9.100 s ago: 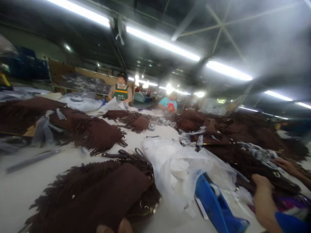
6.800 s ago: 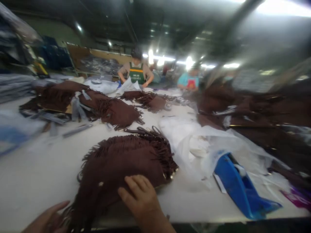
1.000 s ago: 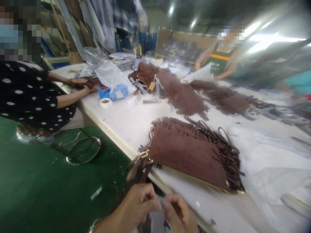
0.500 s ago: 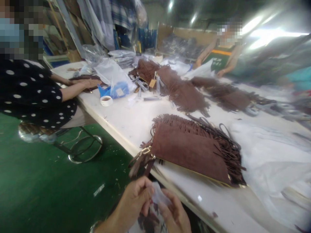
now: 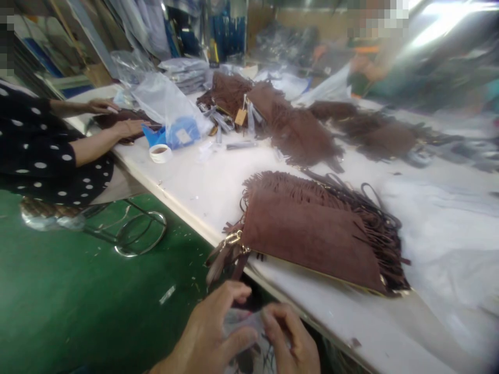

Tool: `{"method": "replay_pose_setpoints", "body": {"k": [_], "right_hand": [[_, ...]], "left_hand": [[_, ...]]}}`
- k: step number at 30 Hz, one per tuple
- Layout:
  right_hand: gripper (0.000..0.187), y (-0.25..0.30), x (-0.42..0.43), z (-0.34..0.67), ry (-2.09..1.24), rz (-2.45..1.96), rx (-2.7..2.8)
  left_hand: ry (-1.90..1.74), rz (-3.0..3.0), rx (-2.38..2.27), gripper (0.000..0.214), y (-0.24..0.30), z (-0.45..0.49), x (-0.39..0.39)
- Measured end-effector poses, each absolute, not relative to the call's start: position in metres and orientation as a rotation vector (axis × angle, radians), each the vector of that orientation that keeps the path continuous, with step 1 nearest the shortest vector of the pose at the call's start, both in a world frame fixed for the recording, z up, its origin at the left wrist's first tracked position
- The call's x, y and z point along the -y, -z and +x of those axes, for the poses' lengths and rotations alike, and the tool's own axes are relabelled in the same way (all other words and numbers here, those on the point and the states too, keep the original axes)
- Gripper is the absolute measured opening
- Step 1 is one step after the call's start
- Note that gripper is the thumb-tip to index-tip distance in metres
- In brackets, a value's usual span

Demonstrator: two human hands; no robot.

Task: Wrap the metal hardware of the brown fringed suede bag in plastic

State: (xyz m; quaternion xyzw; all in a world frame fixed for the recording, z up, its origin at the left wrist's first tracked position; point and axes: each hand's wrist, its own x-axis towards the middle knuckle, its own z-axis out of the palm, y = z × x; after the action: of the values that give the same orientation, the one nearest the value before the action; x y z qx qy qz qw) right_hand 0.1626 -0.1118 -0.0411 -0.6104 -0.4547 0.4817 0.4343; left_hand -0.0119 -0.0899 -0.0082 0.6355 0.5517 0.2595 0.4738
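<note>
Left hand (image 5: 206, 330) with thumb and forefinger spread apart, in contrast to the pinch of half a second ago; clear plastic (image 5: 235, 318) visible in the gap. Hold of the hidden left fingers impossible to tell. Right hand (image 5: 290, 337) with thumb and forefinger pressed together, pinching the edge of the same plastic. Probable meaning for the work: support mainly from the right, with the left grip in mid-adjustment. Place of the plastic: between both hands, near the table edge, in front of the brown bag (image 5: 307, 239). Dark marks lower down, whether on the plastic or behind, not distinguishable. Unchanged on the white table (image 5: 195, 179): the fringed brown bag, lying flat, apart from both hands, with tassel (image 5: 220, 262) overhanging the edge. To the right, white sheeting (image 5: 448, 270); beyond, more brown bags (image 5: 300, 135). Farther left, a tape roll (image 5: 160, 154) beside a blue holder (image 5: 181, 132). At far left, a co-worker (image 5: 47, 161) in dotted clothing, hands on a dark brown item (image 5: 120, 117). Below, green floor (image 5: 78, 291) with scattered scraps (image 5: 167, 294).
</note>
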Motion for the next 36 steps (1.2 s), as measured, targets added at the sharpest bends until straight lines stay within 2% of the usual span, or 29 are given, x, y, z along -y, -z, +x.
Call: {"method": "replay_pose_setpoints", "body": {"k": [3,4,12,18,23,30,36], "right_hand": [[0.023,0.042,0.114,0.158,-1.151,-1.473,1.292],[0.023,0.043,0.114,0.158,-1.14,-1.482,1.306],[0.023,0.059,0.122,0.188,-1.147,-1.685,1.116],[0.051,0.058,0.128,0.172,-1.377,-1.474,0.904],[0.034,0.046,0.123,0.164,-1.441,-1.492,0.881],[0.039,0.043,0.12,0.176,-1.543,-1.375,0.848],[0.045,0.05,0.118,0.176,-1.606,-1.334,0.706]], "left_hand": [[-0.628,1.452,-1.274,0.012,0.012,-0.001,0.086],[-0.629,1.367,-1.262,0.01,0.016,0.002,0.086],[-0.816,1.029,-1.342,0.026,0.036,-0.004,0.087],[-0.761,1.013,-1.291,0.029,0.041,0.004,0.091],[-0.68,0.958,-1.214,0.029,0.046,0.01,0.097],[-0.619,0.917,-1.092,0.027,0.05,0.01,0.096],[-0.615,0.798,-0.996,0.04,0.056,0.009,0.097]]}}
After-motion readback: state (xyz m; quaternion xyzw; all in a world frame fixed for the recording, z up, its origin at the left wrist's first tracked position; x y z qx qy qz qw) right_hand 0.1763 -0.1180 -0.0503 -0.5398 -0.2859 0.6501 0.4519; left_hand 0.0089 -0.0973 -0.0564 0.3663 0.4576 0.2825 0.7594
